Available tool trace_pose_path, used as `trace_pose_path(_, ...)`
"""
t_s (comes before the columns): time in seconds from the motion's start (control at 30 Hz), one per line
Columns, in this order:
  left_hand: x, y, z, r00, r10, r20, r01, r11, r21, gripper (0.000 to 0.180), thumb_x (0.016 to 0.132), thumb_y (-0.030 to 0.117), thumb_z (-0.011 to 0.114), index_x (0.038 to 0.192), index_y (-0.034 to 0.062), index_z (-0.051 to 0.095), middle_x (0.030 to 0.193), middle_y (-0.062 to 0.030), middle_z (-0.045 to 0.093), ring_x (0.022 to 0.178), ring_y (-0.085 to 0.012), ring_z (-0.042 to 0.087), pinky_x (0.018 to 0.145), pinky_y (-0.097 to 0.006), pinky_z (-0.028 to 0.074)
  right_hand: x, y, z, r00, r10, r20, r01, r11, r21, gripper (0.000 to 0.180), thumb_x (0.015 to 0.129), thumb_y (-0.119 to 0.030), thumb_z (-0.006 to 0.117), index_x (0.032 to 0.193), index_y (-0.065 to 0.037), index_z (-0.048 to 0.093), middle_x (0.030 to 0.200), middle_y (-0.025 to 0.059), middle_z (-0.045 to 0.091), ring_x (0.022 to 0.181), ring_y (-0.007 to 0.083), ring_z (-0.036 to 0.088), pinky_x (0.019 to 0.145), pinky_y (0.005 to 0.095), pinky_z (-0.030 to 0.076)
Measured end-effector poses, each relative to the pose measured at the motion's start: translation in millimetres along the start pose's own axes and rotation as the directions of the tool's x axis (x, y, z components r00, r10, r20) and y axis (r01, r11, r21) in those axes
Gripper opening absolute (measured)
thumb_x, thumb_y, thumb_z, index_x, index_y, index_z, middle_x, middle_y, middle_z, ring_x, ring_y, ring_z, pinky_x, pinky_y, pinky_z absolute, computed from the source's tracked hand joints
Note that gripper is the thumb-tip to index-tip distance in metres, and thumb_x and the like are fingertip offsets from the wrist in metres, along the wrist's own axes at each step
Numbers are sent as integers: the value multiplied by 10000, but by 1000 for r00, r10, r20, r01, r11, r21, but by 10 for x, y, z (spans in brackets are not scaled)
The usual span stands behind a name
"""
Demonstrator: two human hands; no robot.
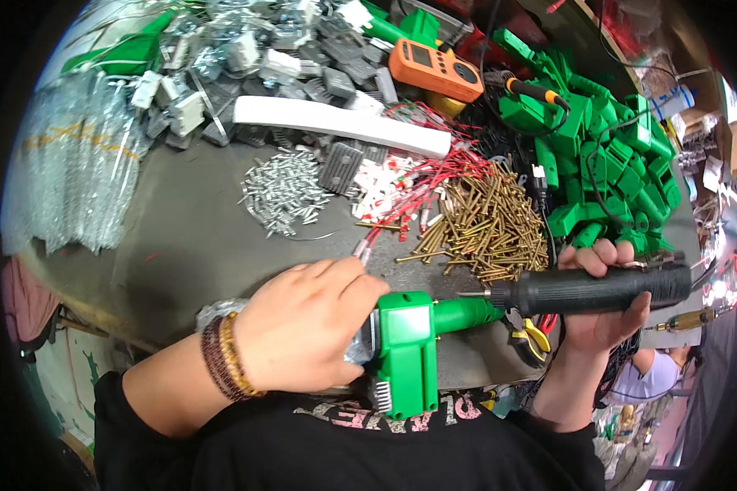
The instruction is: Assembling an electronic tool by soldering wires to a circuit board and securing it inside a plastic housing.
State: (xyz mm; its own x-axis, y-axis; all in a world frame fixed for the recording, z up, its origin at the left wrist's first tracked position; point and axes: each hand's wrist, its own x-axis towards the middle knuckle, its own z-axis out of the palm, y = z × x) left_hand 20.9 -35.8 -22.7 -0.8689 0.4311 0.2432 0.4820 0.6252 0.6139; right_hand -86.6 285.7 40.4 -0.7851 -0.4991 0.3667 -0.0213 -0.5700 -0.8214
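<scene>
My left hand [303, 323] is closed round the body of a green plastic tool [408, 344], which has a round handle and a row of metal comb-like teeth at its lower end. The handle points right. In my right hand [591, 334] lies a thick black electric screwdriver [598, 290], fingers over its top and thumb below. Its thin bit points left and shows just above the green handle; whether it touches a screw cannot be made out. Part of a silvery, clear-wrapped piece shows under my left hand.
Beyond my hands lie long brass screws [491, 225], short silver screws [282, 188], white connectors with red wires [385, 184] and a white bar [336, 127]. Green housings [614, 164] heap at right; an orange multimeter [436, 69] stands behind. Yellow-black pliers [532, 340] lie near. Clear bags [82, 164] sit left.
</scene>
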Motion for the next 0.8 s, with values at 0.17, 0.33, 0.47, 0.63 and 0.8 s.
trace_pose_path(0.17, 46, -34, -28, 999, 32, -25, -32, 999, -16, 684, 587, 254, 836, 1184, 22, 595, 1022, -153, 595, 897, -357, 630, 779, -412, 521, -590, 134, -144, 939, 93, -331, 64, 900, 432, 455, 881, -326, 721, 1281, -141, 607, 1350, 40, 582, 1158, 148, 585, 1158, 482, 271)
trace_pose_path(0.33, 83, -13, -35, 1000, 26, -5, -26, 1000, 5, 704, 568, 248, 836, 1188, 4, 606, 1007, -166, 616, 901, -349, 635, 770, -412, 528, -736, 385, -253, 924, 142, -354, 98, 808, 580, 427, 847, -253, 760, 1239, -164, 615, 1287, 2, 601, 1107, 128, 593, 1163, 496, 248)
trace_pose_path(0.47, 104, -20, -5, 995, 92, -48, -92, 996, -3, 672, 574, 217, 813, 1167, -12, 597, 986, -143, 571, 824, -320, 613, 737, -391, 528, -754, 457, -242, 928, 155, -340, 95, 783, 615, 440, 841, -253, 762, 1248, -193, 606, 1249, -17, 602, 1048, 115, 587, 1161, 500, 252)
trace_pose_path(0.63, 106, 2, 10, 994, 80, -68, -80, 997, 5, 684, 545, 207, 831, 1156, 0, 603, 956, -128, 576, 803, -313, 615, 689, -387, 526, -783, 505, -200, 925, 141, -354, 116, 780, 615, 432, 838, -249, 764, 1238, -194, 612, 1207, -13, 604, 1022, 113, 582, 1156, 500, 258)
trace_pose_path(0.8, 111, 3, 15, 998, 38, -42, -39, 999, -19, 680, 547, 215, 837, 1154, 19, 601, 951, -119, 584, 801, -316, 614, 689, -392, 524, -769, 505, -194, 927, 127, -354, 114, 802, 586, 410, 832, -240, 768, 1211, -186, 623, 1167, -7, 610, 1001, 114, 583, 1147, 493, 275)
